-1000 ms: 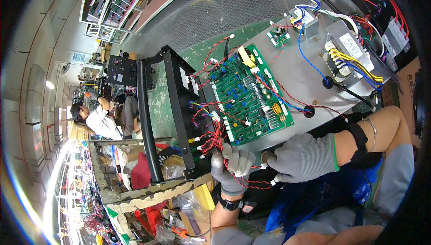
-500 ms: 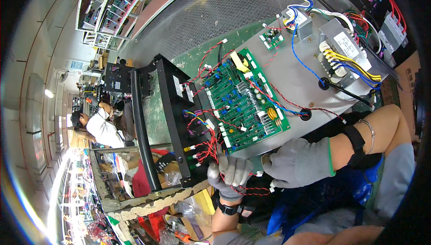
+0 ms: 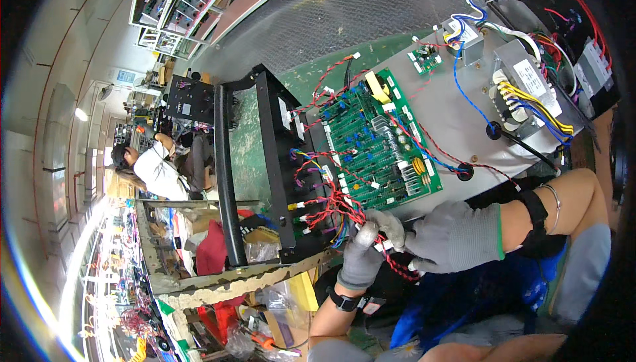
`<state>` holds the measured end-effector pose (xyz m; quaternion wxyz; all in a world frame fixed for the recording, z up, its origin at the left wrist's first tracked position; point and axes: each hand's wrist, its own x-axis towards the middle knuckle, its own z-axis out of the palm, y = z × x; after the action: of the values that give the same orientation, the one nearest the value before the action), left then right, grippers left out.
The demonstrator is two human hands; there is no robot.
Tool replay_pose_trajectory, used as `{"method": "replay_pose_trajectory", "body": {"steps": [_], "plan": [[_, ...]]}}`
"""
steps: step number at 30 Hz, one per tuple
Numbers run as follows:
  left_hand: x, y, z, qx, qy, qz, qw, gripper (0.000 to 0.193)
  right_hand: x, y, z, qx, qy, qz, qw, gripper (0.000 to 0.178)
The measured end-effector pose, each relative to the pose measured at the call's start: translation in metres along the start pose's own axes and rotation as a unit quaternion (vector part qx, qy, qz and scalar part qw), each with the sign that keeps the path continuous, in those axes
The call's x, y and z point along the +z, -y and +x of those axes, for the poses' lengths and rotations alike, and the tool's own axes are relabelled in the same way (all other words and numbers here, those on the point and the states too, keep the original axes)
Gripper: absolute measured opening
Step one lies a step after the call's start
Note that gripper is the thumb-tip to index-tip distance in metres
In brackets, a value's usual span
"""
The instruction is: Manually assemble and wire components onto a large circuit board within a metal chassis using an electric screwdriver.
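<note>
Left gloved hand (image 3: 363,256) pinches red-black twisted wires (image 3: 331,211) off near left corner of gray chassis plate (image 3: 445,113), beside black front panel (image 3: 277,163). Right gloved hand (image 3: 454,236) just beside white connectors (image 3: 383,246), fingers curled; cannot tell whether pinching wire. Green circuit board (image 3: 361,153) along plate's left end, transformer (image 3: 527,77) toward right end.

Supporting surface: flat grey sheet-metal plate (image 3: 438,107), set at a slant. Located on it, from its centre: large rectangular green circuit board (image 3: 361,146), nine o'clock; small green circuit board (image 3: 426,61), eleven; small boxy grey metal transformer (image 3: 472,52), twelve; larger grey block-shaped transformer (image 3: 528,78), two.
</note>
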<state>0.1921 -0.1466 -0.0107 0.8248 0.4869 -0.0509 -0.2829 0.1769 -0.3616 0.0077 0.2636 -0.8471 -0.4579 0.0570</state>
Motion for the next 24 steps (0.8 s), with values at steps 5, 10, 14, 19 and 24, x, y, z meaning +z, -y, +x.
{"method": "replay_pose_trajectory", "body": {"steps": [5, 10, 14, 19, 24], "plan": [[0.004, -0.001, -0.004, 0.015, -0.029, 0.028, 0.999, 0.037, 0.0, 0.004, 0.003, 0.037, 0.056, 0.004, 0.998, 0.043], [-0.011, 0.002, -0.007, 0.008, 0.022, -0.006, 1.0, 0.042, -0.001, 0.007, 0.004, 0.018, 0.024, 0.007, 1.0, 0.043], [-0.026, 0.004, -0.013, 0.018, 0.066, -0.159, 0.985, 0.044, -0.003, 0.011, 0.007, 0.042, 0.02, 0.004, 0.999, 0.037], [-0.03, 0.004, -0.019, -0.001, 0.071, -0.191, 0.979, 0.037, -0.005, 0.012, 0.012, 0.048, -0.037, 0.021, 0.998, 0.034], [-0.018, 0.008, -0.029, -0.075, -0.125, 0.109, 0.983, 0.03, -0.007, -0.003, 0.026, 0.094, -0.126, 0.121, 0.98, 0.031]]}}
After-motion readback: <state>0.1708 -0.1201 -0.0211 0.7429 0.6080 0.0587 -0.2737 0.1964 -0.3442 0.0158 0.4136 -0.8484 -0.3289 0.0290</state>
